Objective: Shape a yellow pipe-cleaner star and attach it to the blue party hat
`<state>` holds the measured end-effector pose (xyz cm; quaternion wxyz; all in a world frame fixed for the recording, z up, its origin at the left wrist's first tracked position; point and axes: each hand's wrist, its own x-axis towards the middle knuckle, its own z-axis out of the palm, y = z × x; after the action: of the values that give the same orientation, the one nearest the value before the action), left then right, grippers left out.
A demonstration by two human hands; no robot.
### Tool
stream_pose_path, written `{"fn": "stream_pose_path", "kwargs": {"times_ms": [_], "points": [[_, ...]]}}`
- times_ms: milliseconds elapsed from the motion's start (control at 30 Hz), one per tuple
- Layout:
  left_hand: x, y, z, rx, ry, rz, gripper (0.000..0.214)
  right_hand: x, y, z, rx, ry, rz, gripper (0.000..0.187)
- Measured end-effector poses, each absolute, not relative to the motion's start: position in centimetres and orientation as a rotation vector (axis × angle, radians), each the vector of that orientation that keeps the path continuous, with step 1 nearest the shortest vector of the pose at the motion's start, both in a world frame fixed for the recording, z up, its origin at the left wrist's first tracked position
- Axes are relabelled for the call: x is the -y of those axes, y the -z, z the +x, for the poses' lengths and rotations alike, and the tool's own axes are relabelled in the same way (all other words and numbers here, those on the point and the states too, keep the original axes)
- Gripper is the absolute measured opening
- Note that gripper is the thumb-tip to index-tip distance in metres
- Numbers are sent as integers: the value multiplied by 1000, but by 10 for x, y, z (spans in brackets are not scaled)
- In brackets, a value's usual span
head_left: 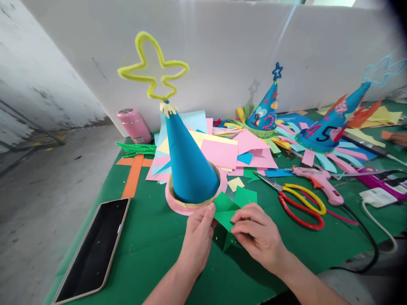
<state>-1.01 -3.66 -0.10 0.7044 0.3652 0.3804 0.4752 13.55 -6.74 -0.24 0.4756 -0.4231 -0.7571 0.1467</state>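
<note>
Between my two hands is a piece of green paper [226, 212], creased and cut into angular flaps. My left hand [200, 233] pinches its left corner between thumb and fingers. On the right edge, the fingertips of my right hand [259, 235] grip the same paper. Just beyond stands a blue paper cone hat [190, 165], upright, with a yellow pipe-cleaner star [152, 70] on its tip. A pink paper brim [173, 205] surrounds the cone's base, close to my left fingertips.
Scissors [299, 203] and a pink glue gun [321, 182] lie right. A phone [95, 245] rests left, a pink bottle [135, 126] behind. Paper sheets [219, 152] cover the middle; two decorated hats [263, 112] stand beyond. Another person's hand [399, 138] shows at far right.
</note>
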Motion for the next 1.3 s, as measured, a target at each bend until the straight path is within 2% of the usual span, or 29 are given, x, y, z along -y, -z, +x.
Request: {"fn": "stream_pose_path", "kwargs": {"times_ms": [133,267,433,567,733,967,1300], "points": [[36,4,-12,-1041,-1096,977,23,72,1,133,1827,-458,-1032,14],[38,3,-15,-1194,-1089,1273,20,74,0,133,1478,-596,-1208,14],[41,1,-16,-1241,-1068,1488,23,65,-5,134,1348,-945,-1376,12],[41,-1,-14,-1095,-1010,1336,14,59,-8,134,1359,-964,-1389,27],[39,-2,-11,-792,-845,948,20,57,-6,133,1246,-1020,-1330,29],[40,-2,-11,-724,-808,903,15,57,-5,129,976,-1281,-1297,33],[41,-3,-12,-770,-843,904,7,54,-8,130,1039,-1206,-1312,34]]}}
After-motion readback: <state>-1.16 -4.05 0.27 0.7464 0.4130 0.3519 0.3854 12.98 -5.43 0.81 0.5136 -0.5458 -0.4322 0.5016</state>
